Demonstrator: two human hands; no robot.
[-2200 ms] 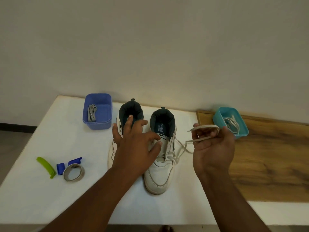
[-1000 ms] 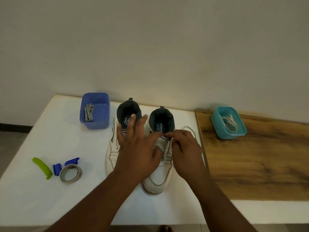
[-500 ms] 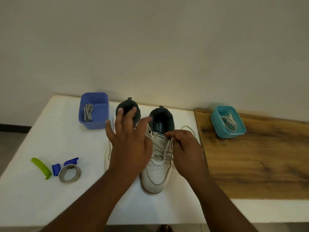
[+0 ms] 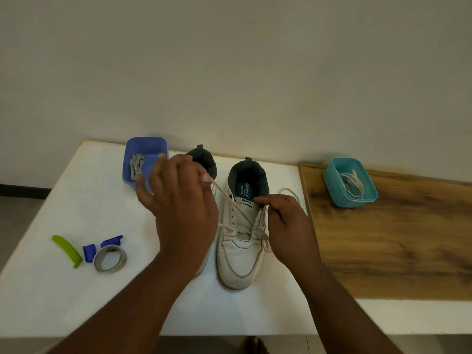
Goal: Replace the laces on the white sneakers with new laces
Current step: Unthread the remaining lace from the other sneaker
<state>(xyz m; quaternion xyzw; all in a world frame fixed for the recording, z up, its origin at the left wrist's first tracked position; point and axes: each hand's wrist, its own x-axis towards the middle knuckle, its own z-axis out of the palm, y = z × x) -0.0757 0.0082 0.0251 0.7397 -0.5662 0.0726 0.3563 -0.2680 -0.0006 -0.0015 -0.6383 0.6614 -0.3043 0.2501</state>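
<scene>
I see two white sneakers side by side in the middle of the white desk, toes toward the near edge, dark collars toward the wall. The right sneaker is in full view; the left sneaker is mostly hidden behind my left hand, only its dark collar showing.

My left hand is raised above the left sneaker, and its fingertips pinch one end of the old lace. The lace runs taut and slanting from that pinch down across the tongue to the eyelets on the right sneaker's right side. The other fingers of this hand are spread loosely.

My right hand rests on the right side of the right sneaker, thumb and fingers curled round the upper edge by the top eyelets, forefinger pointing across the tongue. Behind this hand a loop of the same lace lies on the desk near the seam with the wooden board.

At the far edge, left of the sneakers, stands a blue tub with a grey lace in it. On the wooden board, near its far left corner, a teal tub holds pale laces. Near the left edge of the desk lie a green clip, two small blue pieces and a roll of tape, close together.
</scene>
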